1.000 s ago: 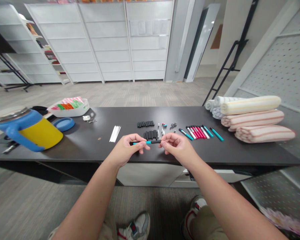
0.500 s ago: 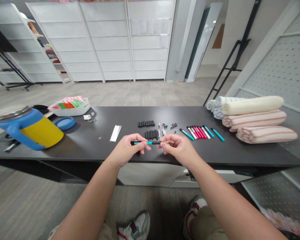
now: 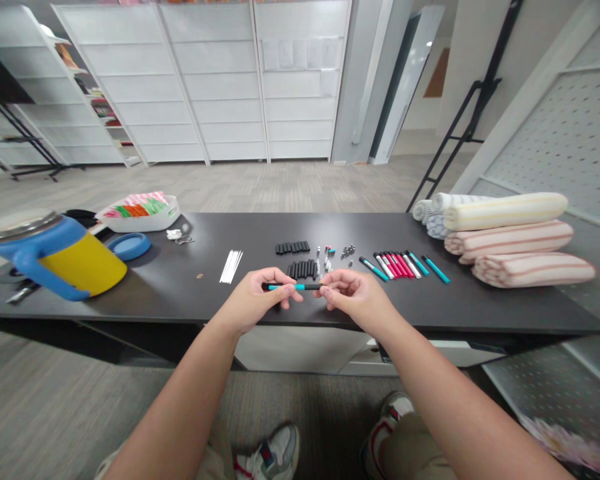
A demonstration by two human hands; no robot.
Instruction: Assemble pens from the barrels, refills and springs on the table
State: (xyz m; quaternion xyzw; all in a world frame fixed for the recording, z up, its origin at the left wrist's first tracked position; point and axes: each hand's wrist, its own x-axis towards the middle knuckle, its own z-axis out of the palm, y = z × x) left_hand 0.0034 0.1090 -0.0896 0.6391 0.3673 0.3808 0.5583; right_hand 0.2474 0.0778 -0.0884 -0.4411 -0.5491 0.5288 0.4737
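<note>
Between my two hands a pen with a teal middle and black ends (image 3: 300,287) lies level above the front of the dark table. My left hand (image 3: 264,293) is closed around its left part, thumb along the barrel. At the other end, the fingertips of my right hand (image 3: 351,293) pinch the black tip. Just beyond are short black tubes (image 3: 303,269), a row of black caps (image 3: 293,247) and small white and clear parts (image 3: 327,260). To the right of these lie red, white and teal pens (image 3: 397,265). Thin white sticks (image 3: 231,267) are left of my left hand.
On the left of the table (image 3: 220,230) stand a big blue and yellow mug (image 3: 75,257), a blue lid (image 3: 130,246) and a white basket of colourful packets (image 3: 167,215). Rolled towels (image 3: 520,240) are stacked at the right end. Small metal parts (image 3: 349,251) lie behind the pens.
</note>
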